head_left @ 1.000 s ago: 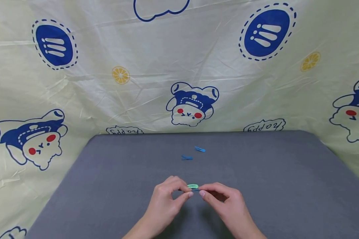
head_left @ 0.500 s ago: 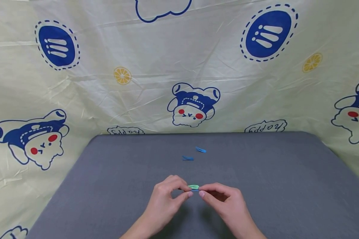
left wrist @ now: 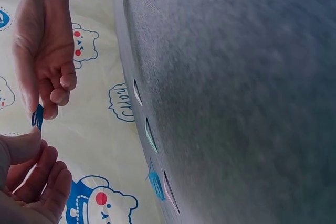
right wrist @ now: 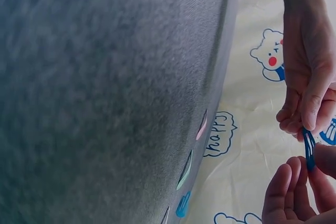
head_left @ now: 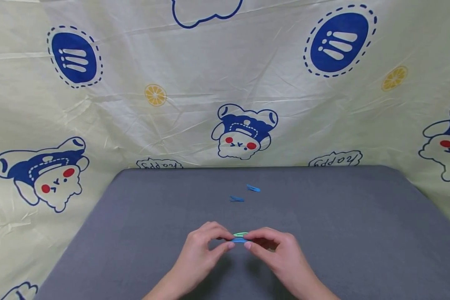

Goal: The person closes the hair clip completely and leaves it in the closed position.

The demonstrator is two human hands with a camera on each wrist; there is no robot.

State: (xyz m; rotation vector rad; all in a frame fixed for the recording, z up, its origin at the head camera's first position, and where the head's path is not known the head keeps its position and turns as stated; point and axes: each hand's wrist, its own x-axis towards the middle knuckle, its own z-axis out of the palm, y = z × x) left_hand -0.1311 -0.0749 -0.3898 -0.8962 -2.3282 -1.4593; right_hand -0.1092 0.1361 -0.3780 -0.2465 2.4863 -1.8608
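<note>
A blue snap hair clip (head_left: 239,240) is held above the table between both hands. My left hand (head_left: 206,253) pinches its left end between thumb and forefinger. At the other end, my right hand (head_left: 279,252) pinches it the same way. In the left wrist view, slots show along the held clip (left wrist: 37,117), and the right wrist view has the clip (right wrist: 309,148) stretched between the two sets of fingertips. Just past the fingers, a green hair clip (head_left: 241,234) lies on the table, partly covered by the hands.
Two blue clips (head_left: 253,188) (head_left: 237,199) lie farther back on the grey table (head_left: 153,216). Wrist views also show a pink clip (right wrist: 201,125) and a whitish clip (left wrist: 137,92) on it. A patterned cloth (head_left: 195,75) hangs behind the table.
Both hands have shifted slightly left with the blue hair clip. The clip, seen earlier as a thin dark edge, now shows more of its blue face, and the fingertips are slightly farther apart.
</note>
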